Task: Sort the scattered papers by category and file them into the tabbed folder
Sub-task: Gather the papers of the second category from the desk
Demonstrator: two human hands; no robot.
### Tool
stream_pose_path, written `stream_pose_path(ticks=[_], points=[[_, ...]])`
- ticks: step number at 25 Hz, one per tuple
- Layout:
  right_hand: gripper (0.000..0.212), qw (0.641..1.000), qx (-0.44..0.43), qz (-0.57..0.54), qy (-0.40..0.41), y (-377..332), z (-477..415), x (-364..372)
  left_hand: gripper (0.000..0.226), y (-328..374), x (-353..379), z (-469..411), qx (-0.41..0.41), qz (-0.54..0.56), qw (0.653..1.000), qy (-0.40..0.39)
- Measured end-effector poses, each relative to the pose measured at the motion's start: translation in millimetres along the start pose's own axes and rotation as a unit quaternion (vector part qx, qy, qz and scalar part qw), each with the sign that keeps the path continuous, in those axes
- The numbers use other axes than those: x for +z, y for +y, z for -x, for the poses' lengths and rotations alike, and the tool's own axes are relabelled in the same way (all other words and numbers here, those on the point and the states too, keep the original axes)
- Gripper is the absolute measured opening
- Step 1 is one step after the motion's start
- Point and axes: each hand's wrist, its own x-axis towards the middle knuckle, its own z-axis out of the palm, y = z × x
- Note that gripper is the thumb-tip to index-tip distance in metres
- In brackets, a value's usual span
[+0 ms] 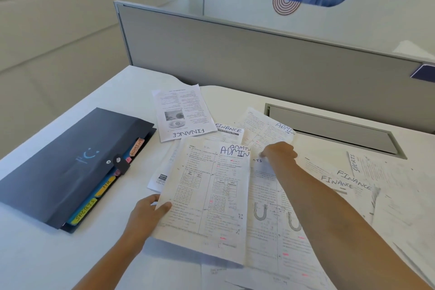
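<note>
My left hand (148, 212) grips the left edge of a small stack of sheets marked ADMIN (207, 195), lifted slightly off the desk. My right hand (279, 154) reaches forward with curled fingers and pinches the lower edge of another ADMIN sheet (266, 129) lying further back. Underneath lies a sheet marked SPORTS (266, 195), partly covered. Sheets marked FINANCE lie at the back (181, 113), in the middle (229, 133) and at the right (348, 181). The dark tabbed folder (70, 167) lies closed on the left, its coloured tabs reading SPORTS, HR and ADMIN.
A grey partition (259, 59) runs along the back of the white desk (47, 254). A recessed cable tray with a grey lid (329, 129) sits at the back right. More papers spread to the right edge, one marked SPORTS (355, 162).
</note>
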Motion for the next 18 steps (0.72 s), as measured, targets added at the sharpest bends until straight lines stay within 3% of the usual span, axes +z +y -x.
stream_pose_path(ticks=[2, 4, 6, 9, 12, 15, 16, 18], points=[[0.055, 0.999, 0.023, -0.039, -0.006, -11, 6, 5, 0.018, 4, -2, 0, -0.008, 0.007, 1.0, -0.002], [0.03, 0.997, 0.017, -0.066, -0.025, -13, 4, 7, 0.017, 7, -6, -1, -0.016, 0.013, 1.0, 0.003], [0.019, 0.99, 0.02, -0.134, -0.028, -7, 3, 5, 0.018, 7, -10, -4, -0.013, 0.017, 1.0, 0.009], [0.019, 0.974, -0.031, -0.195, 0.109, -4, 2, 2, 0.017, 6, -10, -7, -0.01, 0.026, 1.0, 0.008], [0.019, 0.901, -0.093, -0.35, 0.238, -9, 7, -16, 0.018, 4, -6, -10, -0.01, 0.03, 0.999, -0.01], [0.023, 0.785, -0.108, -0.497, 0.353, -6, 28, -50, 0.016, 4, -3, -13, -0.001, 0.03, 0.999, -0.022], [0.024, 0.753, -0.119, -0.53, 0.371, -3, 36, -58, 0.012, 6, -2, -13, 0.003, 0.029, 0.999, -0.025], [0.033, 0.736, -0.126, -0.572, 0.339, 1, 52, -64, 0.008, 10, -1, -12, 0.01, 0.028, 0.999, -0.039]])
